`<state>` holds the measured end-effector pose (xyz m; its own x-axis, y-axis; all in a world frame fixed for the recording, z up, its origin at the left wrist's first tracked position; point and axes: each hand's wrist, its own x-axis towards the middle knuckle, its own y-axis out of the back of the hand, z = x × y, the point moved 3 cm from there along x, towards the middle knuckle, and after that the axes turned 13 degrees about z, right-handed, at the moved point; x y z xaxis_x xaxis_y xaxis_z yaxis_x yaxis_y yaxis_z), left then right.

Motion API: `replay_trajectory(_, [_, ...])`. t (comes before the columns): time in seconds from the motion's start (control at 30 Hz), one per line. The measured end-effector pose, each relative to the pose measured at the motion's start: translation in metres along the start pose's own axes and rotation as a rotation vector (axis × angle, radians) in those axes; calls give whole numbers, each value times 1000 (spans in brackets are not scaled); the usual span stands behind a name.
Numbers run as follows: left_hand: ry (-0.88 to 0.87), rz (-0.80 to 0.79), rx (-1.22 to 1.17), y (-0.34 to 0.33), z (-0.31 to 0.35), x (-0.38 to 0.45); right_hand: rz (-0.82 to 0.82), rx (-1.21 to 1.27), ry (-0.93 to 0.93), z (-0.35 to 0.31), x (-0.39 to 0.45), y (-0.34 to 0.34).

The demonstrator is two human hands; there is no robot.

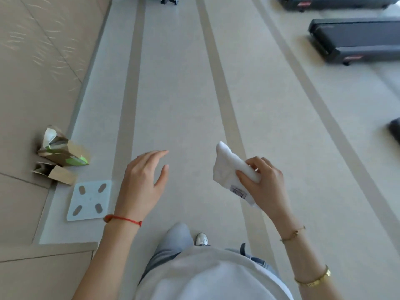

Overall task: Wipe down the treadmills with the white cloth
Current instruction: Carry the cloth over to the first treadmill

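My right hand grips a folded white cloth with a small label, held in front of me over the floor. My left hand hangs in the air to the left of it, fingers relaxed and holding nothing. Black treadmills stand far off at the upper right: one with its rear end toward me, another behind it at the top edge. A dark corner of a third shows at the right edge. Neither hand is near any of them.
A white bathroom scale lies on the floor at my left. Beside it, against the wall, stand brown paper bags with green print. Black equipment feet show at the top. The grey floor with beige stripes stretches ahead.
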<state>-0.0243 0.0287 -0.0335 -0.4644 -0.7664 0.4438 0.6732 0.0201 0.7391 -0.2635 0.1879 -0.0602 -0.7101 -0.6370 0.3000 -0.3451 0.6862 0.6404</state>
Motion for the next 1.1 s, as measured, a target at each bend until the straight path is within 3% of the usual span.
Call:
replay_trajectory(0.33, [-137, -122, -80, -112, 33, 134, 143, -53, -159, 69, 102, 4])
replay_trajectory(0.77, [-314, -205, -170, -273, 78, 389, 320, -128, -280, 128, 347, -2])
replay_trajectory(1.1, [-399, -292, -196, -379, 105, 521, 392, -155, -355, 189, 482, -16])
